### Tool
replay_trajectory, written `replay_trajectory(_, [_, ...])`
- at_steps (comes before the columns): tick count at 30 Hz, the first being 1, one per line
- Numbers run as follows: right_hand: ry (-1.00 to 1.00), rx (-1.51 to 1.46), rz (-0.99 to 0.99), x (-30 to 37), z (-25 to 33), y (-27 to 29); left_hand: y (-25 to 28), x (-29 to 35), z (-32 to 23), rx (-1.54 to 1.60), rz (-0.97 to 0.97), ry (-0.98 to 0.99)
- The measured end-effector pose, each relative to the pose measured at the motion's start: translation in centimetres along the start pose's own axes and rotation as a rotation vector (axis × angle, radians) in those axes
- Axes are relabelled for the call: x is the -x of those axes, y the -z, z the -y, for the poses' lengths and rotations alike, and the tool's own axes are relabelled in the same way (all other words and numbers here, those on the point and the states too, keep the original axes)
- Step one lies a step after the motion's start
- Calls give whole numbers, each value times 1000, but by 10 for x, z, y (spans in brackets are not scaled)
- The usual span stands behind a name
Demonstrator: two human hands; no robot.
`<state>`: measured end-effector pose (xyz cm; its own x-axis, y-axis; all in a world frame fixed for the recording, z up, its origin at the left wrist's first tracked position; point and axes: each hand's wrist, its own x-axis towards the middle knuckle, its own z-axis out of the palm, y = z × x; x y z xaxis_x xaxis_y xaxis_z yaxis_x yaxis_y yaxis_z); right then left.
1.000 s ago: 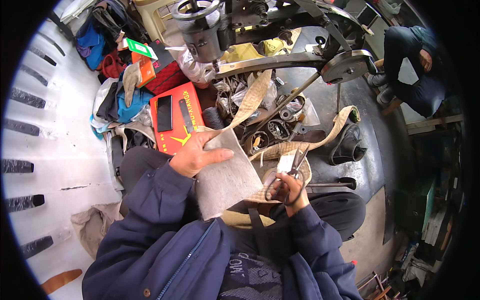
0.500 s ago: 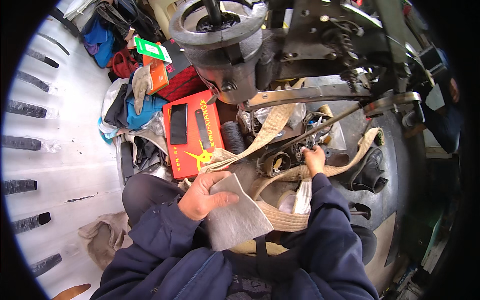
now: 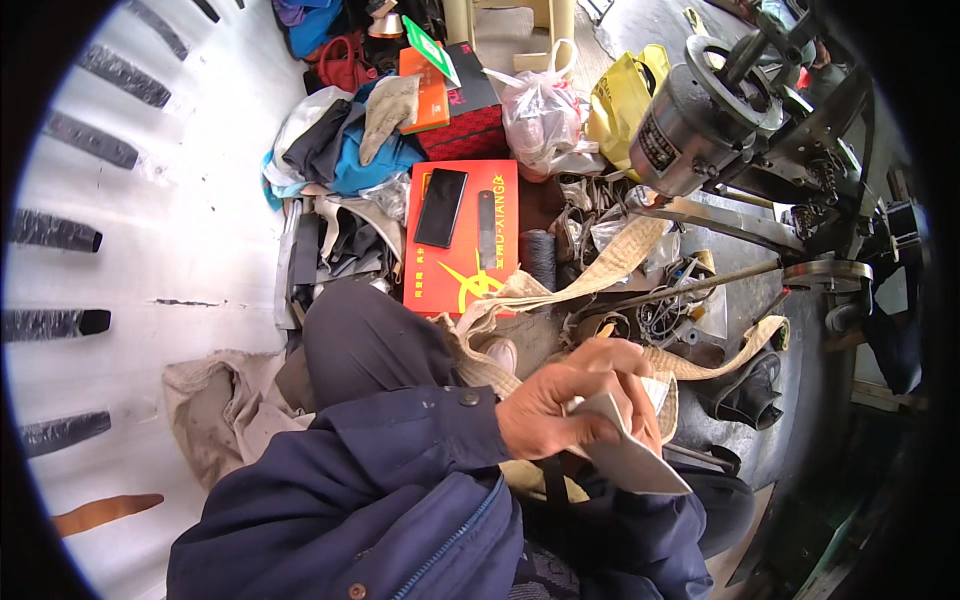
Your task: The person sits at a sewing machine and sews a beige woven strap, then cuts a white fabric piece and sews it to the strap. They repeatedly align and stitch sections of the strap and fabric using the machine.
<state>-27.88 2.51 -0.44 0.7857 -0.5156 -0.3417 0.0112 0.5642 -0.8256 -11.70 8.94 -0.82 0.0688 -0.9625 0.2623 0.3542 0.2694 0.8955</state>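
Note:
My left hand (image 3: 540,408) is closed around a flat grey piece of felt-like sheet (image 3: 640,462), pinched under the thumb. The sheet is seen nearly edge-on, its lower corner tilting down to the right. Just behind it, my right hand (image 3: 645,408) is against the left one; its fingers are mostly hidden, so its grip does not show. Below and beyond the hands runs a long beige woven strap (image 3: 605,272), looped across my lap and the floor.
A red box (image 3: 425,285) carries a black phone (image 3: 441,208) and a dark flat strip (image 3: 487,225). Beside it stands a spool of dark thread (image 3: 539,258). A heavy metal machine (image 3: 680,135) rises at upper right. A black shoe (image 3: 748,392) lies to the right.
My right hand has come back from the clutter by the strap to my left hand. The left hand and grey sheet have moved right, and the sheet has turned. The view has shifted.

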Motion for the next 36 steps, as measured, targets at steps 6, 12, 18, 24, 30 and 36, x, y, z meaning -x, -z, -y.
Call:
replay_trajectory(6, [-153,216,141,35,-4,23,16,15,3,-151,160,105])
replay_trajectory(12, [141,50,-417,25,-37,55,75,-10,2,-622,-196,560])
replay_trajectory(18, [315,278,-644,2,-40,75,109,-27,55,-1548,91,628])
replay_trajectory(24, [383,292,-757,17,-35,86,159,-43,98,-1631,146,861])
replay_trajectory(30, [285,281,-684,24,-28,94,171,-67,54,-136,-330,759])
replay_trajectory(36, [186,472,-290,23,-35,87,120,-83,40,-13,-364,704])
